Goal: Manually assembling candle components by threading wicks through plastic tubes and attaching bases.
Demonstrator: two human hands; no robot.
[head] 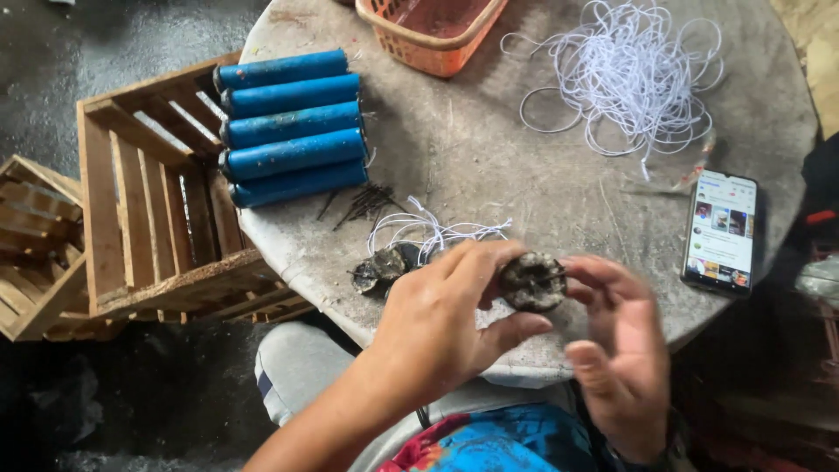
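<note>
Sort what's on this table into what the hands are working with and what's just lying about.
In hand: dark round disc, pinched by left hand and right hand; more dark discs and cut white strings close by.

Lying about: blue tubes, phone, orange basket, string tangle, wooden crate.

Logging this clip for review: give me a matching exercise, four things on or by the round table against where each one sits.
Things:
1. blue tubes
2. orange basket
3. phone
4. dark round disc

Places:
A. between the fingers of both hands, left hand and right hand
B. far edge of the table, partly out of frame
C. table's left side, lying side by side next to the wooden crate
D. table's right side, screen lit

Pairs: 1-C, 2-B, 3-D, 4-A
</note>
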